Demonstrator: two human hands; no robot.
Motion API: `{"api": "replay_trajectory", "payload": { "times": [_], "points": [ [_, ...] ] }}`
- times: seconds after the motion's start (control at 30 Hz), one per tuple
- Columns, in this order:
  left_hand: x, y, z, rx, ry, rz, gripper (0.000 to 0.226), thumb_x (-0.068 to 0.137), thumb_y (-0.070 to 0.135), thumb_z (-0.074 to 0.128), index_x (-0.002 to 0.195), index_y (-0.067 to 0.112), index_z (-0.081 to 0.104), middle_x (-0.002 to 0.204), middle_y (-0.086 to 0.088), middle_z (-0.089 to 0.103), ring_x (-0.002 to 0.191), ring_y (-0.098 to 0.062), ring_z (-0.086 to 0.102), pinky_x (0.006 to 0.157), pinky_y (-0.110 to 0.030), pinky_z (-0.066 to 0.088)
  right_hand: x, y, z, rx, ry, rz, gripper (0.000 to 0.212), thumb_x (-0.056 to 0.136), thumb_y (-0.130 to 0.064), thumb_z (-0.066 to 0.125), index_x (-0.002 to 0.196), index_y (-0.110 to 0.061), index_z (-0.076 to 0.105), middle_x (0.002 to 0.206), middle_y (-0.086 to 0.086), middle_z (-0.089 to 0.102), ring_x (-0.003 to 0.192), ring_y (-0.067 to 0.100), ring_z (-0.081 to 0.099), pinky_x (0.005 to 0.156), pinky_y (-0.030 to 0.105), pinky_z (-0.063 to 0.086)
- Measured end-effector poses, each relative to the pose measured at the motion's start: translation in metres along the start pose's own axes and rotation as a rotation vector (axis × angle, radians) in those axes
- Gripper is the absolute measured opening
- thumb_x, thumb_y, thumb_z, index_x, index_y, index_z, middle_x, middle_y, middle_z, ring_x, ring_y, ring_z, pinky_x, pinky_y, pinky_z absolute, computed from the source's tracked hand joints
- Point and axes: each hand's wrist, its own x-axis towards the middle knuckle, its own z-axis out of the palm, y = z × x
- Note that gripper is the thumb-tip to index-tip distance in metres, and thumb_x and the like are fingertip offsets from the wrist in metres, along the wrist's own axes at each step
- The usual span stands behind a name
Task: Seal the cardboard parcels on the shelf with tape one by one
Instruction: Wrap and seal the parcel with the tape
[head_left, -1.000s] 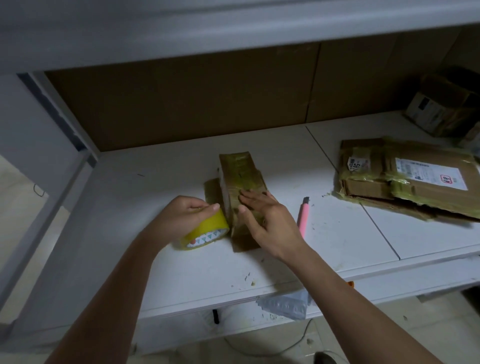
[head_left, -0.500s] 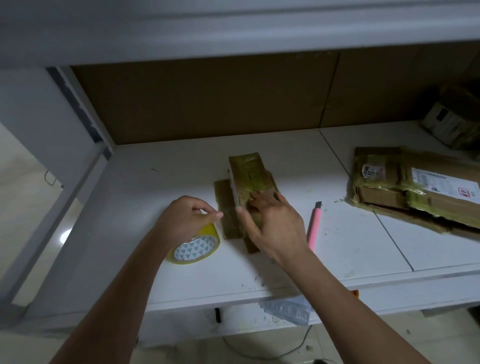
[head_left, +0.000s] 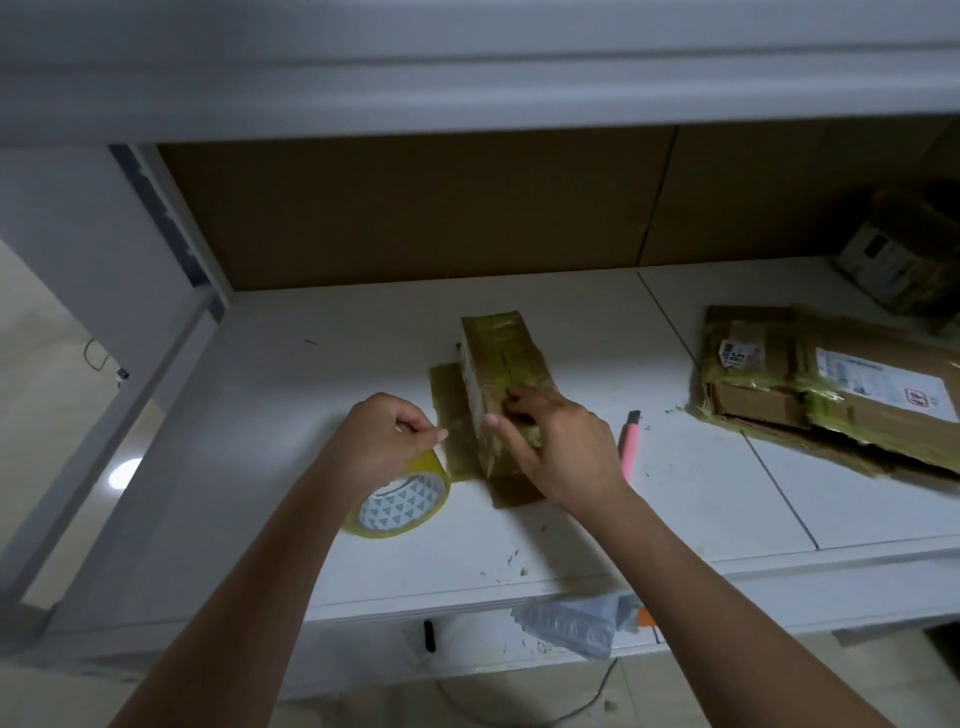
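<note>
A narrow cardboard parcel (head_left: 497, 358) wrapped in yellowish tape lies on the white shelf (head_left: 311, 395), its long side running away from me. My right hand (head_left: 561, 447) rests on its near end, fingers curled on top and the thumb against its left side. My left hand (head_left: 387, 439) grips a roll of yellow tape (head_left: 402, 501) just left of the parcel. The roll stands tilted on the shelf with its patterned core facing me. A strip of tape lies flat on the shelf between the roll and the parcel.
A pink utility knife (head_left: 630, 441) lies right of my right hand. Flat taped parcels (head_left: 831, 389) with labels are stacked at the right, another box (head_left: 904, 260) sits in the far right corner. A grey plastic mailer (head_left: 576, 623) hangs below the shelf's front edge.
My left hand has drawn the tape roll back toward me and to the left, away from the parcel, and tilted its core up. My right hand stays on the parcel's near end.
</note>
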Motion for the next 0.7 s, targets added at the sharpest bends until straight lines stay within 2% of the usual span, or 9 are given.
{"api": "replay_trajectory", "payload": {
  "times": [0.1,0.17,0.27,0.37,0.43,0.47,0.57,0.63,0.7],
  "points": [
    [-0.002,-0.002,0.002,-0.049,-0.006,0.004,0.017,0.083,0.034,0.077,0.073,0.022,0.074,0.076,0.007,0.068,0.046,0.003,0.053,0.040,-0.015,0.034,-0.006,0.011,-0.009,0.381,0.046,-0.024,0.031,0.098,-0.038,0.053,0.115,-0.019,0.071,0.122,-0.007,0.067,0.112,0.010,0.063,0.094,0.026,0.050],
    [-0.003,-0.002,0.004,-0.030,-0.023,0.014,0.015,0.083,0.034,0.076,0.075,0.022,0.075,0.078,0.009,0.068,0.048,0.003,0.053,0.045,-0.018,0.033,-0.016,0.022,-0.016,0.539,0.209,0.020,0.024,0.098,-0.020,0.056,0.116,-0.016,0.070,0.118,-0.007,0.068,0.110,0.006,0.063,0.093,0.017,0.047],
    [-0.003,-0.002,0.002,-0.039,-0.035,0.002,0.014,0.083,0.034,0.076,0.076,0.022,0.075,0.078,0.009,0.069,0.056,-0.003,0.053,0.051,-0.021,0.037,-0.034,0.050,-0.022,0.327,0.292,0.195,0.031,0.093,-0.001,0.055,0.116,-0.016,0.070,0.104,-0.002,0.062,0.091,0.018,0.063,0.074,0.018,0.044],
    [-0.003,-0.002,-0.002,-0.079,-0.048,-0.009,0.016,0.084,0.032,0.075,0.072,0.022,0.075,0.077,0.007,0.071,0.076,-0.012,0.064,0.070,-0.029,0.047,-0.044,0.074,-0.026,-0.011,-0.084,0.435,0.045,0.087,-0.013,0.066,0.130,-0.024,0.060,0.110,0.003,0.041,0.108,0.028,0.045,0.078,0.032,0.047],
    [-0.004,-0.001,-0.003,-0.078,-0.052,-0.009,0.018,0.086,0.031,0.074,0.070,0.023,0.075,0.076,0.007,0.071,0.081,-0.016,0.065,0.073,-0.030,0.048,-0.046,0.078,-0.027,-0.281,-0.336,0.398,0.062,0.079,-0.035,0.076,0.135,-0.025,0.052,0.114,0.006,0.041,0.114,0.026,0.036,0.079,0.035,0.049],
    [-0.004,0.000,-0.003,-0.068,-0.052,-0.007,0.018,0.086,0.031,0.073,0.070,0.023,0.075,0.078,0.006,0.071,0.082,-0.018,0.065,0.071,-0.030,0.048,-0.047,0.078,-0.025,-0.387,-0.371,0.352,0.060,0.081,-0.042,0.072,0.135,-0.025,0.052,0.115,0.005,0.045,0.114,0.024,0.036,0.078,0.032,0.048],
    [-0.005,0.001,-0.002,-0.058,-0.057,-0.010,0.015,0.087,0.028,0.070,0.074,0.023,0.076,0.083,0.003,0.071,0.081,-0.019,0.065,0.056,-0.024,0.047,-0.045,0.071,-0.024,-0.567,-0.257,0.207,0.029,0.097,-0.032,0.047,0.122,-0.030,0.061,0.109,-0.005,0.057,0.109,0.017,0.045,0.077,0.023,0.036],
    [-0.007,0.000,-0.004,-0.071,-0.079,-0.006,0.019,0.090,0.023,0.065,0.074,0.024,0.076,0.079,0.014,0.070,0.078,-0.010,0.064,0.047,-0.019,0.046,-0.046,0.068,-0.023,-0.598,-0.205,0.166,0.025,0.096,-0.026,0.046,0.112,-0.029,0.064,0.100,-0.006,0.061,0.101,0.017,0.051,0.072,0.024,0.030],
    [-0.010,-0.001,-0.007,-0.099,-0.103,-0.002,0.024,0.092,0.018,0.060,0.074,0.025,0.075,0.074,0.024,0.068,0.074,-0.005,0.064,0.043,-0.015,0.043,-0.044,0.067,-0.026,-0.487,-0.057,0.192,0.018,0.091,-0.022,0.054,0.106,-0.021,0.063,0.094,-0.001,0.061,0.091,0.022,0.055,0.067,0.028,0.037]
  ]
}}
